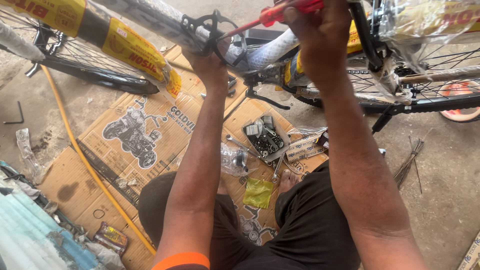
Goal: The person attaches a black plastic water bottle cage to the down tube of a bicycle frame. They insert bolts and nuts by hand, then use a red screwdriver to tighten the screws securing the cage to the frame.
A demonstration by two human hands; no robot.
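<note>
Red screwdriver (280,12) clenched in right hand (315,35) | left hand (210,62) grasping black bracket (207,30) beside tip

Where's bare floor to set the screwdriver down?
Bare concrete right of the right knee, past the twigs; also between hose and hex key. The cardboard by the parts box is crowded.

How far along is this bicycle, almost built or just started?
Partly built: the wheels are on, but plastic wrapping covers the frame. In hand: the left hand steadies a black bracket while the right hand drives a red screwdriver. Left: loose hardware fills the small box on the cardboard.
</note>
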